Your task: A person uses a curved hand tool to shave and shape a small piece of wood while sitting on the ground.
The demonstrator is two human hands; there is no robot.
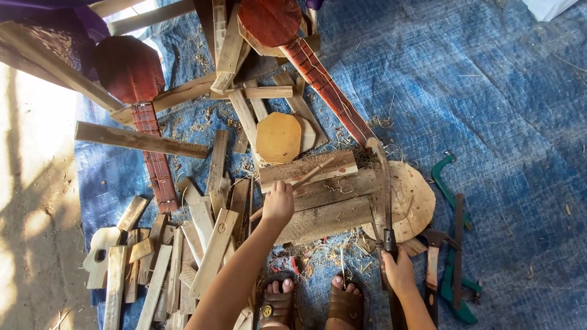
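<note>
My left hand (278, 203) grips a thin wooden stick (306, 176) that lies slanted over stacked wooden boards (330, 195). My right hand (398, 272) is closed on the handle of a long curved blade (385, 183) whose tip reaches up over the boards and a round wooden chopping block (413, 201). My two sandalled feet (312, 299) rest on the blue tarp just below the boards.
Two red-brown stringed instruments (131, 73) (287, 30) lie at the top. An octagonal wooden plate (278, 137), several loose wood slats (177, 256), a hammer (433, 269) and green clamps (455, 269) lie around on the blue tarp (501, 110). Bare ground is at left.
</note>
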